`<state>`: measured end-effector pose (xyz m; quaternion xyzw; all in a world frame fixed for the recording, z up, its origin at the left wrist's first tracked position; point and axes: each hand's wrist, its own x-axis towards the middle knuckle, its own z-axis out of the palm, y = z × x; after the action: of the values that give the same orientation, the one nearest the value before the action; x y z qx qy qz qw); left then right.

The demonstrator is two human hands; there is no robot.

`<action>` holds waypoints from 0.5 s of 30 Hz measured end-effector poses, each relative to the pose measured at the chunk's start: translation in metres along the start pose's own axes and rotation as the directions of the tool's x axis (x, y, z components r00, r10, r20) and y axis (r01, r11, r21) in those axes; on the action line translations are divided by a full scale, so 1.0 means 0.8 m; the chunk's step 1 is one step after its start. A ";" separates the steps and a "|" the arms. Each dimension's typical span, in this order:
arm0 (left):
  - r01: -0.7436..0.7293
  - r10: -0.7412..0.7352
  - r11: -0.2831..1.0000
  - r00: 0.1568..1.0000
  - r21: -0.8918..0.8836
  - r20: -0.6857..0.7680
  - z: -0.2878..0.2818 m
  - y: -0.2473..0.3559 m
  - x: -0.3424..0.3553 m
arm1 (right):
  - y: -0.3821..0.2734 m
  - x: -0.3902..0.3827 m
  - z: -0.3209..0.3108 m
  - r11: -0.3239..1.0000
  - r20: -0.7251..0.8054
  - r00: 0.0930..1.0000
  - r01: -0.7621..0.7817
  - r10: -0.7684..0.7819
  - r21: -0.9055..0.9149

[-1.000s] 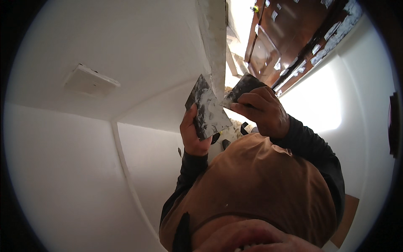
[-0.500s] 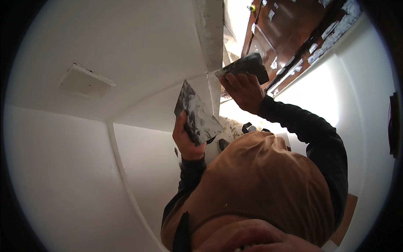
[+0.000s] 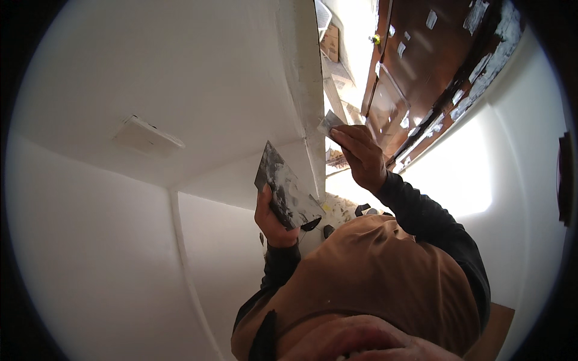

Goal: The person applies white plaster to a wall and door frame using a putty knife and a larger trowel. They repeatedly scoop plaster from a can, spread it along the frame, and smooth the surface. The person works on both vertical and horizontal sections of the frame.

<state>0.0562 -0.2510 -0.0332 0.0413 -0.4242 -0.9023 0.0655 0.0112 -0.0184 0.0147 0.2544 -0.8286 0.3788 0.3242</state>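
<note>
My left hand (image 3: 276, 224) is closed on the edge of a flat dark metal putty plate (image 3: 290, 188), whose face is smeared with white putty. Its thumb lies along the plate's left side. Farther up and to the right, my right hand (image 3: 365, 157) grips a putty blade (image 3: 330, 123), turned so that only a small grey part shows beyond the fingers. That blade sits close to the rough edge of a white wall (image 3: 314, 96); whether it touches the edge I cannot tell. A gap separates the two tools.
A brown door (image 3: 415, 66) with white patches stands at the upper right. Beyond the wall edge is a cardboard box (image 3: 330, 43). A pale rectangular plate (image 3: 150, 137) is set in the left wall. Speckled floor (image 3: 340, 209) shows below the wall edge.
My right hand has come down slightly, and its blade has turned from broad face to a narrow view. The left hand with its plate sits a little lower in view; the whole view has shifted.
</note>
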 end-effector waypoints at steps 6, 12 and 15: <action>0.002 -0.009 0.988 0.999 -0.153 -0.043 0.013 -0.003 -0.011 | 0.009 -0.013 -0.052 0.977 0.067 0.975 -0.212 0.210 0.030; -0.649 0.629 0.513 0.730 0.562 0.269 0.013 0.000 -0.017 | -0.031 0.091 -0.076 0.843 0.380 0.914 0.314 -0.143 -0.437; -0.716 0.667 0.531 0.683 0.454 0.298 0.020 0.007 -0.015 | -0.045 0.128 -0.064 0.724 0.478 0.874 0.385 -0.087 -0.572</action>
<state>0.0663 -0.2408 -0.0187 -0.1528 -0.6420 -0.6458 0.3840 -0.0147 -0.0167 0.1323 0.3066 -0.9166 -0.0431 0.2531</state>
